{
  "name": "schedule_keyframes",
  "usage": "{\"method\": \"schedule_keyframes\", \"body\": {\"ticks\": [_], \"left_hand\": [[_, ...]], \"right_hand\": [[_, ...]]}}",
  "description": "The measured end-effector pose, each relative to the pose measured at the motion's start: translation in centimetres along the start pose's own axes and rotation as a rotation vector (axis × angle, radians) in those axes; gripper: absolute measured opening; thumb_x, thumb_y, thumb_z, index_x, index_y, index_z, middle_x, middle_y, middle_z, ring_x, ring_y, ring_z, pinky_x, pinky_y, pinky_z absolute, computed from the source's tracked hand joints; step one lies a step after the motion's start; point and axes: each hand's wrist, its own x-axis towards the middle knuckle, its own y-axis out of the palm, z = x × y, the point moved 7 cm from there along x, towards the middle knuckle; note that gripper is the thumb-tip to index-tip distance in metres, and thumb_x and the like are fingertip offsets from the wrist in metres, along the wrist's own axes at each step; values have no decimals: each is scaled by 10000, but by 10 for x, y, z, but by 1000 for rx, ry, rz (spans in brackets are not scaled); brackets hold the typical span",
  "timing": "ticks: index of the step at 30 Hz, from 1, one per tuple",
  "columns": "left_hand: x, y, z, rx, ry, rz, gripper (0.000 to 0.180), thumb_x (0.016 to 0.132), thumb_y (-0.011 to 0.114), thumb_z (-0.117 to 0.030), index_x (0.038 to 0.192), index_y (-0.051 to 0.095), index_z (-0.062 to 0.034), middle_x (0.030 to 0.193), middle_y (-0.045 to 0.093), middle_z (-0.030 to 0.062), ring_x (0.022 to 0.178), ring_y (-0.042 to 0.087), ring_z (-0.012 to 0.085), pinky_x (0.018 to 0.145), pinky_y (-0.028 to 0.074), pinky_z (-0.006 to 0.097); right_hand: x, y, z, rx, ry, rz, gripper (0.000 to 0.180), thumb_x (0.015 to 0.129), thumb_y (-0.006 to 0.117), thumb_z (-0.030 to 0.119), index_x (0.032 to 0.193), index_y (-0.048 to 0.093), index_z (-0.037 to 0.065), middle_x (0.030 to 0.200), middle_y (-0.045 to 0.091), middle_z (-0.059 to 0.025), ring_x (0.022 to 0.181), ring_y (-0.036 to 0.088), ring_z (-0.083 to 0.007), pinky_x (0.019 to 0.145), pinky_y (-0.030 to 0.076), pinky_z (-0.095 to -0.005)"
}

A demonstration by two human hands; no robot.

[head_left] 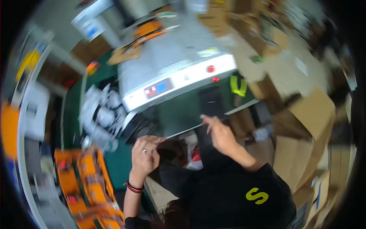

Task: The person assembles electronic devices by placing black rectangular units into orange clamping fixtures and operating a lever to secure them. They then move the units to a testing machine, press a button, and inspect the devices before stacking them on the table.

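At 8 o'clock, orange crates (85, 183) hold orange-and-grey parts, blurred. At 9 o'clock, a heap of clear bags (100, 116) with white contents lies on the green bench (114, 164). Centre: the left hand (145, 154), fingers curled, and the right hand (217, 131), fingers pinched, grip a dark plastic bag (179, 150) by its upper edge. At 12 o'clock stands a grey machine (175, 65). At 3 o'clock, cardboard boxes (309, 118), contents unclear.

Two hands (145, 154), one grey machine (175, 72), one wristband (134, 187)
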Motion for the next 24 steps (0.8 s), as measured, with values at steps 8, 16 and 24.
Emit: {"method": "schedule_keyframes", "body": {"ticks": [8, 16, 24], "left_hand": [[83, 201, -1, -132, -52, 121, 329, 865, 466, 32, 1193, 486, 55, 1083, 600, 169, 971, 586, 326, 872, 444, 405], [44, 249, 78, -403, -458, 73, 286, 971, 404, -92, 1195, 476, 70, 1058, 571, 179, 945, 575, 239, 875, 449, 325], [40, 252, 81, -218, -428, 105, 283, 974, 420, -124, 1164, 486, 76, 1075, 561, 163, 938, 553, 232, 871, 449, 329]], "right_hand": [[-208, -332, -43, -777, 439, -1140, 327, 890, 417, -37, 1212, 447, 15, 919, 583, -120, 803, 561, -160, 715, 455, -292], [-551, -375, -274, -61, 1702, -684, 390, 894, 531, 245, 1215, 443, 42, 844, 643, -162, 715, 636, -211, 697, 502, -321], [-642, -297, -404, -820, 1617, 345, 443, 844, 577, 334, 1179, 526, 49, 1270, 493, -157, 1168, 454, -326, 921, 399, -429]]}}
